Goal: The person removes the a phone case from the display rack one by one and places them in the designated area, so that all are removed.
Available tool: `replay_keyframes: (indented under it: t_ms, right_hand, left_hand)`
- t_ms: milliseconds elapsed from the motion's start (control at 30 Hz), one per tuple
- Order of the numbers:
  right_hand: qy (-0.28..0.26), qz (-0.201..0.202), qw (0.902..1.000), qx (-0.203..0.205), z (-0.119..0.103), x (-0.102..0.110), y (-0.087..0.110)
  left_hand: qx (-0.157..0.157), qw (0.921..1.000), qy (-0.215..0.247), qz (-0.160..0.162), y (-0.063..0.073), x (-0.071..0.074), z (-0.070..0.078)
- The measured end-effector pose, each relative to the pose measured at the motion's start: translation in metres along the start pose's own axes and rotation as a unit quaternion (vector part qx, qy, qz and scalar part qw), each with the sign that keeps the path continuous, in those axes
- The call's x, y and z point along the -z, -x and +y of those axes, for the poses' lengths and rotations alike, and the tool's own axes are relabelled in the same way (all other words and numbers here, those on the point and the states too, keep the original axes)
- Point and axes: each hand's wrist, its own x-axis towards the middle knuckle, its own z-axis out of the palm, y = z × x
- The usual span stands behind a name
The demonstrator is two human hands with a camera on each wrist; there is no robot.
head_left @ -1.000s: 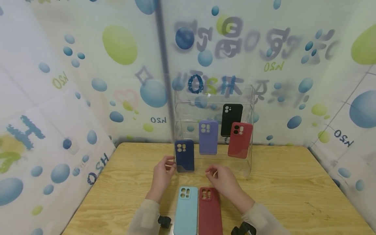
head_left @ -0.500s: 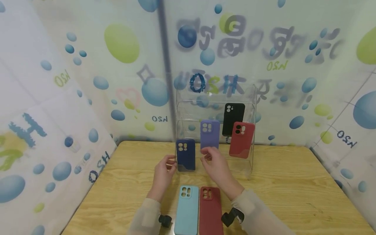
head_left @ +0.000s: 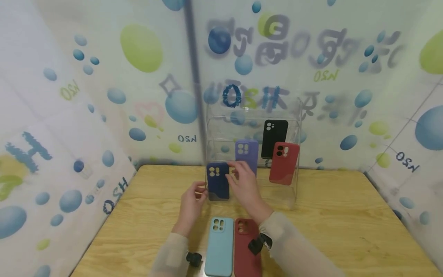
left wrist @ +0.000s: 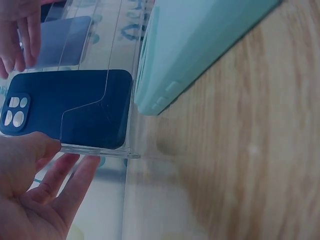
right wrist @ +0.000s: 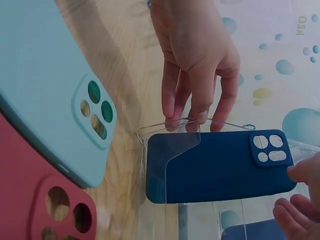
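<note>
A dark blue phone case [head_left: 218, 182] stands in the lowest left pocket of a clear acrylic display rack [head_left: 294, 196]. My left hand [head_left: 192, 204] grips the rack's left side edge beside this case, thumb in front and fingers behind, as the left wrist view shows. Near the case's upper right corner is my right hand [head_left: 246, 186], fingers loosely bent and nothing between them; whether its thumb [right wrist: 306, 170] touches the case I cannot tell. Behind that hand a purple phone case [head_left: 246, 148] is partly hidden. A light blue phone case [head_left: 219, 250] and a dark red phone case [head_left: 246, 254] lie in front.
Higher up on the rack's right side are a black phone case [head_left: 274, 134] and a red phone case [head_left: 284, 163], both leaning slightly. The rack stands at the back of a wooden table [head_left: 346, 223], before a curtain [head_left: 155, 96] printed with bubbles.
My right hand has moved left and upward, from above the dark red case, past the purple case, to the dark blue case's upper corner. My left hand stays at the rack's edge.
</note>
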Motion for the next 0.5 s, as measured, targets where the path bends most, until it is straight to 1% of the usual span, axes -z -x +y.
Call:
replay_keyframes:
  t_ms: [167,333,500]
  right_hand:
    - [0.025,0.006,0.9995,0.019,-0.001,-0.002,-0.009]
    - [0.028,0.008,0.9992,0.027,0.0,-0.003,-0.014]
    - [0.036,0.006,0.9989,0.028,0.0,-0.007,-0.014]
  left_hand:
    - [0.004,1.0,-0.002,-0.004,-0.002,0.0,0.002]
    - [0.012,0.9999,-0.006,-0.003,-0.001,0.0,0.002]
    - [0.015,0.9998,-0.008,-0.001,-0.001,0.0,0.0]
